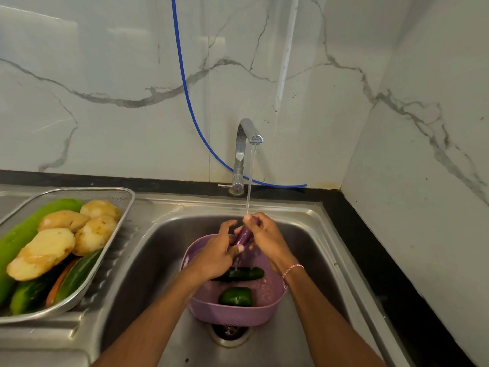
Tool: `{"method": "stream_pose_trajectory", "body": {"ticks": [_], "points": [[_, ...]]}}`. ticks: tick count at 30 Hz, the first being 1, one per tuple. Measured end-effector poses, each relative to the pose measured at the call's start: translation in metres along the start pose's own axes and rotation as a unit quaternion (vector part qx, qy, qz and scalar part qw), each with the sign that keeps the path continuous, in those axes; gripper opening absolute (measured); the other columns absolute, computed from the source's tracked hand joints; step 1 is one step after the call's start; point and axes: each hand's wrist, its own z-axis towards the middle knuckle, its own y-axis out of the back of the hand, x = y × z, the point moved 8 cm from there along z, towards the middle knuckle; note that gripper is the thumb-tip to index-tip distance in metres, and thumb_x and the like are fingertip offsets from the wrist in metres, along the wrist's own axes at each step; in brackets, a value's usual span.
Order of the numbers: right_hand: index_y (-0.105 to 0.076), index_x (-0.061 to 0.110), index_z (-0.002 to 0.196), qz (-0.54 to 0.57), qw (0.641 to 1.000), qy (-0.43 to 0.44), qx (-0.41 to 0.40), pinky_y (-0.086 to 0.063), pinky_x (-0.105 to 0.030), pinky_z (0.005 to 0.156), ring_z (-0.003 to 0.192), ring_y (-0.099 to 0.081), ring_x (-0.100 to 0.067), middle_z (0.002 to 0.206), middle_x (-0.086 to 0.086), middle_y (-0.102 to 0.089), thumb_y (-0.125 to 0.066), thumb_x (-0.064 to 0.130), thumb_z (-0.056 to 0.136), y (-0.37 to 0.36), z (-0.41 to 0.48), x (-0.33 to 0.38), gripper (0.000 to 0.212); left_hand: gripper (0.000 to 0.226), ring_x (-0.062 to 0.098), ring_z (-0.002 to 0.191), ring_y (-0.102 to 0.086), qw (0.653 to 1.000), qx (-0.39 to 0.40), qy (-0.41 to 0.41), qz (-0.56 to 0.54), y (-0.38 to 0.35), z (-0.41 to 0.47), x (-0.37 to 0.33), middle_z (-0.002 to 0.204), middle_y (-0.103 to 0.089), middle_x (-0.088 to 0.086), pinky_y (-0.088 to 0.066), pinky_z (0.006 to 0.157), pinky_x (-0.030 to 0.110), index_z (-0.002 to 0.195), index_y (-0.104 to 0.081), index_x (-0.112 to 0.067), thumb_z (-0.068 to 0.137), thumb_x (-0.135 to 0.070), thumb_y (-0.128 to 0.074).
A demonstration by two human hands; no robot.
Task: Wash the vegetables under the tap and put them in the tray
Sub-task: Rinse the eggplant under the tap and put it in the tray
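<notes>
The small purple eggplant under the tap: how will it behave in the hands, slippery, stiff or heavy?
Probably slippery: water from the tap runs over the eggplant and its skin shines. It looks stiff: it lies straight between the left hand and the right hand. Likely light, being small and slim.

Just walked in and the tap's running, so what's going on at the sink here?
A person is rinsing a small purple aubergine under the running tap, gripping it with both the left hand and the right hand. Below them, a purple basket sits in the sink, holding a dark cucumber and a green pepper. To the left, the metal tray already holds potatoes, cucumbers and a long green gourd.
</notes>
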Motion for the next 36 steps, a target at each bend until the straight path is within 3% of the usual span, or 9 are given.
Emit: {"method": "stream_pose_trajectory", "body": {"ticks": [3, 6, 9, 14, 18, 22, 26, 31, 36], "points": [[-0.058, 0.018, 0.131, 0.062, 0.997, -0.027, 0.048, -0.06, -0.031, 0.08, 0.102, -0.073, -0.023, 0.119, -0.015, -0.073, -0.063, 0.019, 0.105, -0.012, 0.002, -0.008, 0.026, 0.044, 0.015, 0.117, -0.063, 1.0, -0.02, -0.003, -0.009, 0.001, 0.001, -0.001, 0.125, -0.061, -0.003, -0.049, 0.097, 0.027, 0.153, -0.03, -0.02, 0.111, -0.025, -0.042], [-0.062, 0.021, 0.129, 0.096, 0.993, -0.033, 0.051, -0.058, -0.043, 0.1, 0.116, -0.072, -0.027, 0.121, -0.011, -0.075, -0.074, 0.018, 0.098, -0.015, 0.005, -0.016, 0.034, 0.035, 0.005, 0.085, -0.062, 0.995, -0.029, 0.031, -0.087, 0.001, 0.002, 0.001, 0.103, -0.065, 0.0, -0.052, 0.08, 0.028, 0.146, -0.039, -0.026, 0.111, -0.03, -0.04], [-0.065, 0.016, 0.112, 0.082, 0.996, -0.044, -0.012, -0.059, -0.038, 0.087, 0.102, -0.072, -0.025, 0.107, -0.01, -0.075, -0.069, 0.03, 0.101, -0.014, 0.001, -0.012, 0.018, 0.034, 0.003, 0.061, -0.053, 0.99, -0.009, 0.049, -0.133, -0.004, 0.003, 0.005, 0.081, -0.059, 0.001, -0.046, 0.057, 0.022, 0.141, -0.045, -0.024, 0.109, -0.034, -0.045], [-0.068, 0.02, 0.09, -0.04, 0.983, -0.044, -0.174, -0.059, -0.042, 0.086, 0.09, -0.068, -0.023, 0.093, -0.008, -0.069, -0.048, 0.042, 0.109, 0.004, 0.001, -0.012, 0.035, 0.033, 0.001, 0.06, -0.057, 0.999, 0.024, 0.007, -0.021, -0.005, -0.001, -0.003, 0.081, -0.063, -0.004, -0.047, 0.056, 0.017, 0.137, -0.049, -0.028, 0.106, -0.038, -0.052], [-0.069, 0.014, 0.104, 0.02, 0.993, -0.076, -0.086, -0.053, -0.026, 0.064, 0.074, -0.064, -0.014, 0.085, -0.004, -0.07, -0.041, 0.055, 0.11, -0.006, 0.004, -0.016, 0.05, 0.032, 0.007, 0.086, -0.066, 0.998, 0.013, 0.014, 0.061, -0.001, -0.002, 0.005, 0.095, -0.067, -0.006, -0.056, 0.077, 0.03, 0.132, -0.044, -0.026, 0.108, -0.047, -0.041], [-0.065, 0.012, 0.117, 0.074, 0.993, -0.081, 0.052, -0.051, -0.026, 0.064, 0.074, -0.058, -0.012, 0.093, -0.005, -0.069, -0.063, 0.034, 0.106, -0.027, 0.002, -0.023, 0.025, 0.033, 0.009, 0.083, -0.066, 0.997, -0.004, 0.056, 0.058, 0.007, -0.002, 0.014, 0.094, -0.068, -0.003, -0.053, 0.073, 0.029, 0.118, -0.046, -0.02, 0.108, -0.05, -0.036], [-0.066, 0.012, 0.099, -0.021, 0.996, -0.079, -0.031, -0.053, -0.03, 0.057, 0.058, -0.059, -0.011, 0.073, -0.002, -0.066, -0.057, 0.031, 0.107, -0.013, 0.0, -0.022, 0.022, 0.028, -0.003, 0.057, -0.057, 0.998, 0.037, 0.047, 0.001, -0.001, -0.003, 0.008, 0.079, -0.061, -0.008, -0.045, 0.056, 0.018, 0.12, -0.05, -0.017, 0.107, -0.041, -0.047], [-0.071, 0.011, 0.1, -0.04, 0.985, -0.112, -0.127, -0.058, -0.035, 0.08, 0.086, -0.072, -0.02, 0.093, -0.011, -0.074, -0.041, 0.045, 0.112, 0.01, -0.003, -0.025, 0.047, 0.062, 0.015, 0.12, -0.062, 0.989, 0.13, -0.008, 0.068, -0.018, -0.004, 0.009, 0.136, -0.061, -0.002, -0.052, 0.105, 0.037, 0.153, -0.035, -0.028, 0.1, -0.021, -0.065], [-0.071, 0.012, 0.101, -0.196, 0.972, -0.097, -0.088, -0.06, -0.035, 0.072, 0.074, -0.073, -0.021, 0.087, -0.008, -0.073, -0.043, 0.043, 0.111, 0.014, -0.008, -0.018, 0.042, 0.052, 0.008, 0.114, -0.057, 0.989, 0.066, -0.02, 0.134, 0.001, -0.008, 0.0, 0.126, -0.061, -0.01, -0.044, 0.101, 0.024, 0.148, -0.052, -0.028, 0.099, -0.016, -0.066]]}}
